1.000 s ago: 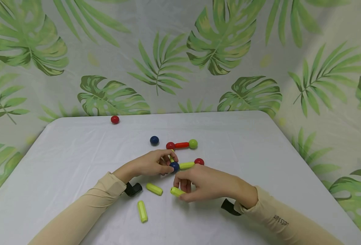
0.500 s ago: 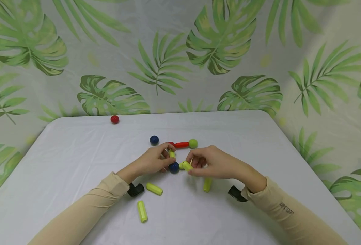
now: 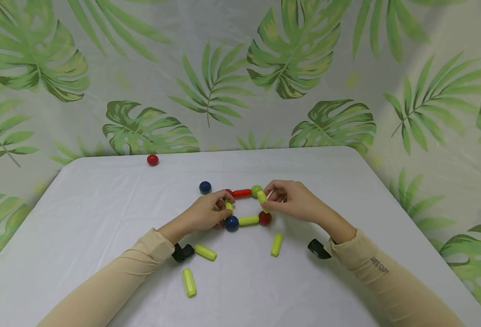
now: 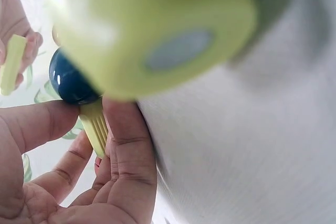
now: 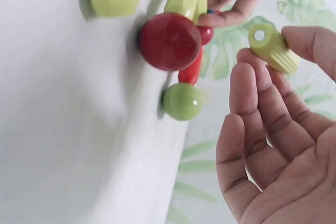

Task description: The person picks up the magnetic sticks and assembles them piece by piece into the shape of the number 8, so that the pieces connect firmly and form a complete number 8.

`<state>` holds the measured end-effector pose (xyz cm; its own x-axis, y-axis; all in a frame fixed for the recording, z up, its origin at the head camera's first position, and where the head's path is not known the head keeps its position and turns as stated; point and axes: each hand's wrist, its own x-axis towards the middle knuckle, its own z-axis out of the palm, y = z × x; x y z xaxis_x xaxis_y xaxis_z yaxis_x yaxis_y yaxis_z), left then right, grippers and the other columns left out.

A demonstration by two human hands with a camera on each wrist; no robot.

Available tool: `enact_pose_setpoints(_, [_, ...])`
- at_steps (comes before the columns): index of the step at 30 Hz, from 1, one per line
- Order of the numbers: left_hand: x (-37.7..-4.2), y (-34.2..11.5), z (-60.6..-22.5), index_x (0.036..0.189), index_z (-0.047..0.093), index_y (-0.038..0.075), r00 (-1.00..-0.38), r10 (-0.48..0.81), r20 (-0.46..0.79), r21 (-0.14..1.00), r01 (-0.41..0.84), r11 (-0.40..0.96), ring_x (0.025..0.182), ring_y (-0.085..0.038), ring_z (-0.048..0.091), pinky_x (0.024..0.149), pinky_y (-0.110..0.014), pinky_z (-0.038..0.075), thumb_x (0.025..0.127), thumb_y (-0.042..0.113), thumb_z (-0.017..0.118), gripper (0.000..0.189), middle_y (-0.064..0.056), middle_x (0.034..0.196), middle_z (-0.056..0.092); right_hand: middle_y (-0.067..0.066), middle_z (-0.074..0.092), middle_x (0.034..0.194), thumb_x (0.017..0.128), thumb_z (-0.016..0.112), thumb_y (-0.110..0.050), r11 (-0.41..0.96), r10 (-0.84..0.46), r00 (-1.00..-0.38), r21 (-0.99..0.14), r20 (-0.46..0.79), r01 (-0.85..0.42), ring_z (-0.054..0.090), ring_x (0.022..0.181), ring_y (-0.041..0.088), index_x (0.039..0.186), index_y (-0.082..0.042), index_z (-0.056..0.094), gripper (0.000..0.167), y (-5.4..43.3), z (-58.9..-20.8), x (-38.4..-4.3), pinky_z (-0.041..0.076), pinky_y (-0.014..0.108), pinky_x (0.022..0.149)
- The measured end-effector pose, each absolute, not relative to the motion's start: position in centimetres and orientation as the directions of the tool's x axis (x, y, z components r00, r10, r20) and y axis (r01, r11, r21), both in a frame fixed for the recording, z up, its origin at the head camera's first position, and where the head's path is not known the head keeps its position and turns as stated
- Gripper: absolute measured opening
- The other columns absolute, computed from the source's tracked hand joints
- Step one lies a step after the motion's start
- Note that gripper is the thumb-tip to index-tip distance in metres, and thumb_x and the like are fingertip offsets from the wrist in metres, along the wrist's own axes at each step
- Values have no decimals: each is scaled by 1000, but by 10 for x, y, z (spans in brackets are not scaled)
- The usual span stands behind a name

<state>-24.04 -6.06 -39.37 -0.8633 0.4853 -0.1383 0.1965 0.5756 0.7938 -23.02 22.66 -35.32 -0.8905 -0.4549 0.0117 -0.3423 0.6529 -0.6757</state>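
A four-sided outline of balls and rods lies mid-table in the head view. Its left side is a yellow-green rod [image 4: 94, 129] below a blue ball [image 4: 73, 80]; my left hand [image 3: 208, 211] pinches that rod between thumb and fingers. Along the front, another yellow-green rod [image 3: 248, 220] joins the blue ball to a red ball [image 3: 265, 218]. At the back a red rod [image 3: 242, 193] runs to a green ball [image 5: 182, 101]. Between thumb and fingertips my right hand [image 3: 291, 200] holds a yellow-green ribbed rod [image 5: 275, 50], its end showing a silver disc, over the outline's right side.
Loose yellow-green rods lie nearer the front: one rod [image 3: 276, 244] at right, another rod [image 3: 205, 252] and a third rod [image 3: 189, 282] at left. A blue ball [image 3: 205, 187] and a red ball [image 3: 152, 160] sit farther back on the white-covered table [image 3: 101, 195].
My right hand has carried its rod from the front of the outline up and right, beside the green ball. The left hand has shifted slightly back along the left side and grips the rod there.
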Motion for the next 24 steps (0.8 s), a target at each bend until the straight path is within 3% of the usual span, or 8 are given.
enact_pose_setpoints(7, [-240, -60, -392, 130, 66, 11, -865, 482, -142, 793, 191, 578, 69, -16, 65, 67, -30, 62, 106, 14, 67, 25, -11, 105, 66, 1, 75, 92, 98, 78, -29, 659, -387, -922, -700, -1, -276, 65, 82, 17, 116, -10, 71, 27, 233, -358, -237, 49, 33, 77])
enact_pose_setpoints(15, [-240, -59, -392, 130, 66, 12, -863, 482, -152, 797, 182, 576, 72, -17, 65, 69, -30, 62, 106, 13, 66, 24, -11, 108, 65, 6, 79, 93, 100, 75, -35, 657, -315, -945, -740, -93, -146, 70, 94, 27, 119, -6, 69, 35, 235, -366, -244, 47, 33, 79])
enact_pose_setpoints(24, [-241, -58, -390, 131, 66, 11, -861, 484, -159, 801, 175, 573, 72, -17, 66, 69, -30, 62, 107, 14, 65, 24, -11, 109, 65, 2, 79, 84, 98, 77, -37, 651, -229, -954, -759, -192, -4, 63, 78, 17, 116, -6, 70, 37, 235, -380, -252, 42, 27, 64])
